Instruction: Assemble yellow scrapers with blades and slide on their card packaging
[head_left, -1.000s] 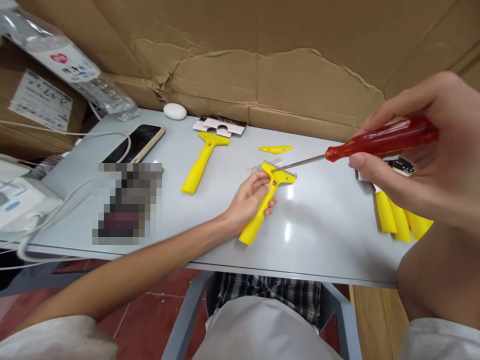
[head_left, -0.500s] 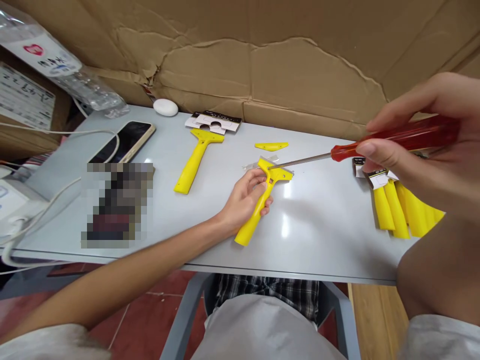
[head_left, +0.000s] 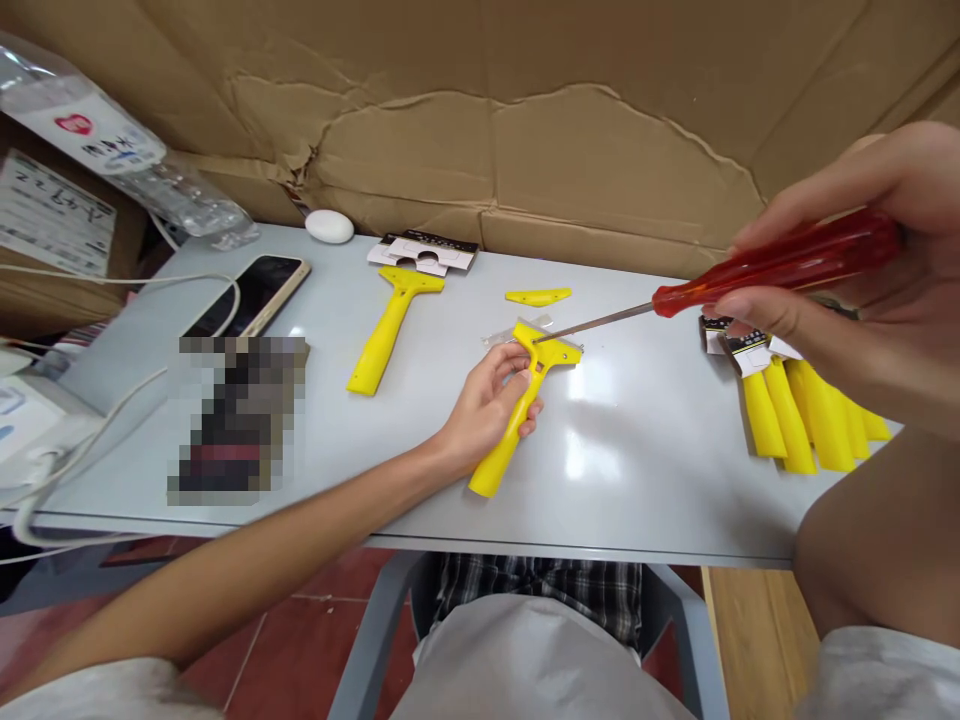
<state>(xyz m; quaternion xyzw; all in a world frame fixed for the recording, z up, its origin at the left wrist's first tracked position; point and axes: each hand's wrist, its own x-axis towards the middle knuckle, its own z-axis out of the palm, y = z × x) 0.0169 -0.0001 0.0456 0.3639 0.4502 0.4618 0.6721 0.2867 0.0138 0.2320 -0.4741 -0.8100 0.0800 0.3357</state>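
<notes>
My left hand is closed around a yellow scraper, its wide head tilted up to the right. A red screwdriver is gripped in my right hand, and its metal tip touches the left part of the scraper's head, at a screw position. Just behind the head lie a yellow strip with small holes and a clear plastic piece. Another yellow scraper lies further left, below black-and-white cards.
Several yellow handles with cards lie at the right. On the left are a phone, a blurred-out object, white cables and a plastic bottle. A white oval object sits by the cardboard behind the table.
The red handle has turned slightly in my right hand, whose fingers have shifted. The screwdriver tip remains at the scraper's head. The whole view has moved a little.
</notes>
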